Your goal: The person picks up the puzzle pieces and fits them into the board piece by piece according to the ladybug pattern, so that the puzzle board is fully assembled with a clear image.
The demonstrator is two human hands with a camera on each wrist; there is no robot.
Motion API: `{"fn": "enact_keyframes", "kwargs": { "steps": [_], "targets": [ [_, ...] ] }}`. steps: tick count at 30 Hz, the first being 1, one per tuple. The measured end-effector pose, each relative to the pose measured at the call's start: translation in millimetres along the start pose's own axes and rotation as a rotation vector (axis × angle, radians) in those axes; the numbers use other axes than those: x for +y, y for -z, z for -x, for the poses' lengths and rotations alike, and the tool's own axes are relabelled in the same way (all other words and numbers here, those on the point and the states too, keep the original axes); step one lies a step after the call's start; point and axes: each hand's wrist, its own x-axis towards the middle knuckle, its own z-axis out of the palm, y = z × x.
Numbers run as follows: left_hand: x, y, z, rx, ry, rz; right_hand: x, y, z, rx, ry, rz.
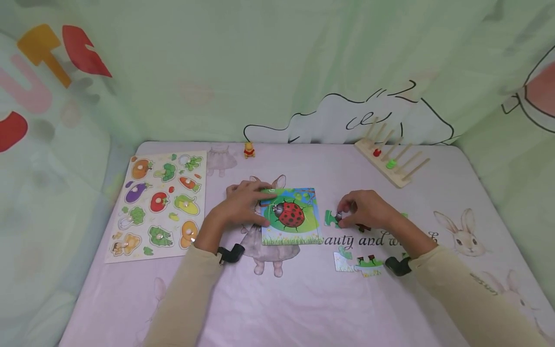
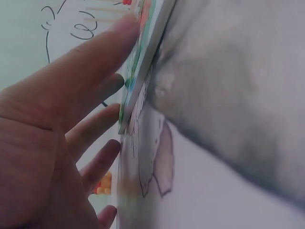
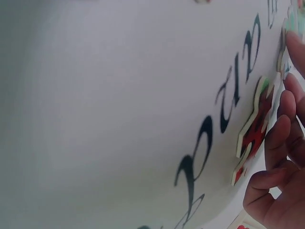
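A square ladybug picture board (image 1: pixel 289 215) lies mid-table in the head view. My left hand (image 1: pixel 241 203) rests at its left side, thumb and fingertips on its edge; the left wrist view shows the thumb on the face of the board (image 2: pixel 138 62) and the other fingers spread. My right hand (image 1: pixel 366 209) pinches a green and dark puzzle piece (image 1: pixel 331 218) right of the board. Under that hand lie red and black pieces (image 3: pixel 257 119), partly hidden. Nearer the front are a pale grassy piece (image 1: pixel 344 260) and a green one with red and black (image 1: pixel 368 262).
A vegetable peg board (image 1: pixel 158 205) lies at the left. A small yellow and red bear figure (image 1: pixel 249 150) stands at the back edge. At the back right is a wooden peg rack (image 1: pixel 386 164) with red and green beads. Curtains hang behind the table.
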Motion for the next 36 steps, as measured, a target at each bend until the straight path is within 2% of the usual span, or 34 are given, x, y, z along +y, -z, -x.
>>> {"fn": "enact_keyframes", "kwargs": {
  "steps": [4, 11, 16, 21, 29, 36],
  "targets": [
    [-1.2, 0.1, 1.2, -0.009, -0.01, -0.004, 0, -2, -0.9, 0.004, -0.01, 0.005],
    [1.1, 1.7, 2.6, -0.001, -0.012, -0.005, -1, 0, -3.8, 0.008, 0.026, 0.021],
    [1.5, 1.5, 3.3, -0.004, -0.009, -0.006, -3, 4, -5.9, -0.03, 0.02, -0.01],
    [2.6, 1.4, 3.8, -0.002, -0.016, -0.001, -8, 10, -9.1, -0.081, 0.012, -0.09],
    [3.0, -0.3, 2.7, 0.006, -0.021, -0.001, -21, 10, -19.3, -0.051, 0.048, -0.191],
    [4.1, -0.9, 1.7, 0.019, -0.027, 0.013, -39, 5, -31.3, -0.066, 0.066, -0.303]
  ]
}}
